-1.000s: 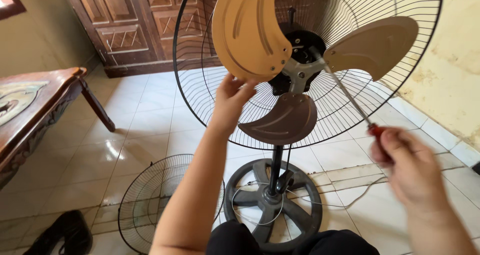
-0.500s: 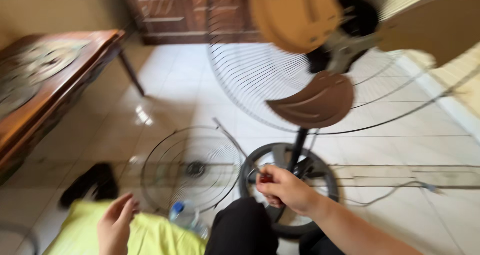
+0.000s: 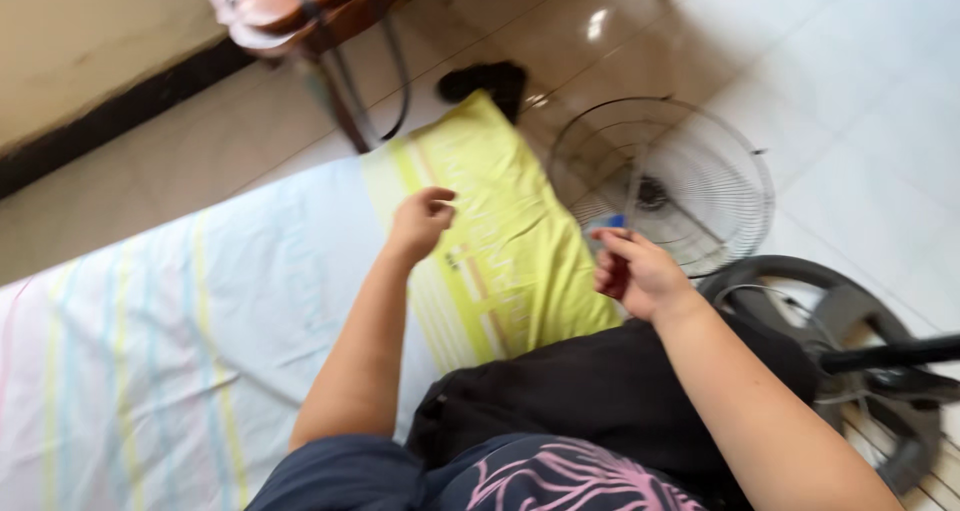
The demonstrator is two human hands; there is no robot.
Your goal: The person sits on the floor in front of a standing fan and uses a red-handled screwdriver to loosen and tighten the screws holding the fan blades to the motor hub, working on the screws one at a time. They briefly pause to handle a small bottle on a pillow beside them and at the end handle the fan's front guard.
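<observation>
Head view: right hand [image 3: 640, 276] curled around a thin metal screwdriver shaft [image 3: 628, 196], tip up, above the detached round wire fan guard [image 3: 665, 181] on the floor. Left hand [image 3: 422, 221] loosely fisted, empty, over the yellow-green pillow [image 3: 500, 251].

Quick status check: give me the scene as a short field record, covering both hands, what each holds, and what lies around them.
left hand: loosely curled over the yellow cloth, contents not visible
right hand: closed on a screwdriver, red handle in the palm, shaft pointing up
detached fan grille: flat on the tiled floor, beyond the right hand
fan base: round, dark, at right
striped sheet: under the left arm
</observation>
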